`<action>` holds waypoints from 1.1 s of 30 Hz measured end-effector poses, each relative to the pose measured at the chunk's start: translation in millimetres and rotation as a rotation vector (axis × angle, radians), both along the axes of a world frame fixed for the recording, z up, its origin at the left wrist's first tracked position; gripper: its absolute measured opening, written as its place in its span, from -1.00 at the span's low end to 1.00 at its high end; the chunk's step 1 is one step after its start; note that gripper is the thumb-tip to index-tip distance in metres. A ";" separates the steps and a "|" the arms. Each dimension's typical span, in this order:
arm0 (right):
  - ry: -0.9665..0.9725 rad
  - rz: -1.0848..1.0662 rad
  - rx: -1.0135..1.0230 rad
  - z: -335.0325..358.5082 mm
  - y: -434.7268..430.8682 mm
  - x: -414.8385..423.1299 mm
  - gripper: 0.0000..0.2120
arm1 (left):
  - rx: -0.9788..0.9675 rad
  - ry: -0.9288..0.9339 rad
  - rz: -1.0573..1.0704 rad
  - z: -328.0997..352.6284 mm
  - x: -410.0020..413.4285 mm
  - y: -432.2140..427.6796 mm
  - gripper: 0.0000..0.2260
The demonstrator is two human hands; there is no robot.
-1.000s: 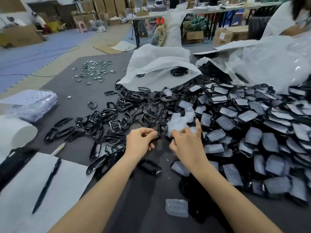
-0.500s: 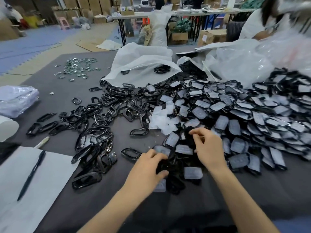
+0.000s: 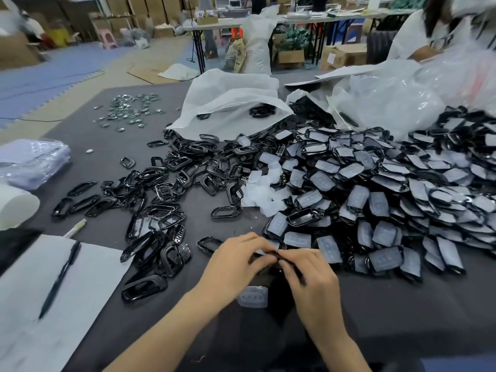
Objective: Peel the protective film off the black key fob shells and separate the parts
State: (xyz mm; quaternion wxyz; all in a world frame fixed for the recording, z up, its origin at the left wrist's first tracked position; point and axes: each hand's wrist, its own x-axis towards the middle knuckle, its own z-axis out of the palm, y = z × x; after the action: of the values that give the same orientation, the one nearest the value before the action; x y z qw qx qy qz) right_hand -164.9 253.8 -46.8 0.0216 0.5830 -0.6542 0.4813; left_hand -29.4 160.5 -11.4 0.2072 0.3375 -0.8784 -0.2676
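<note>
My left hand [image 3: 236, 260] and my right hand [image 3: 308, 275] meet over the dark table near its front edge. Both pinch one black key fob shell [image 3: 271, 255] between their fingertips; most of it is hidden by the fingers. A large heap of film-covered black shells [image 3: 389, 189] fills the table's right side. Bare black frames [image 3: 166, 189] lie scattered to the left of the hands. Peeled white films [image 3: 261, 189] are piled between the two heaps, and one loose film [image 3: 252, 296] lies just under my wrists.
A white sheet [image 3: 48, 304] with a black pen [image 3: 60, 277] lies at the front left. Small silver parts [image 3: 128, 110] are strewn at the back left. White and clear plastic bags [image 3: 230, 103] sit behind the heaps. A person in white [image 3: 418, 30] sits at the far right.
Both hands drew back from the heap and came together; the right hand left the pile and joined the left on one shell. The view tilted slightly.
</note>
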 end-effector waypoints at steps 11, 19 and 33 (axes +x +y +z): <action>-0.442 -0.225 -0.014 -0.5 -0.7 -5.7 -0.75 | -0.069 -0.391 0.382 -9.6 -10.5 -101.6 -0.72; -0.564 -0.249 0.011 -1.8 -0.2 -9.2 -0.84 | 0.569 0.504 0.282 3.7 -54.6 -10.3 -0.87; -1.042 0.029 -0.071 5.7 -0.4 -15.0 -0.84 | 0.505 0.532 0.148 -29.6 -56.5 18.9 -0.71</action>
State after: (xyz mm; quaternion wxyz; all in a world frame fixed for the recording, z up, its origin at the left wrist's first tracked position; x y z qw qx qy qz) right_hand -179.9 253.4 -41.1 -0.2939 0.2738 -0.5534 0.7296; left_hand -86.0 179.4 -41.0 0.3574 0.3594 -0.6733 -0.5384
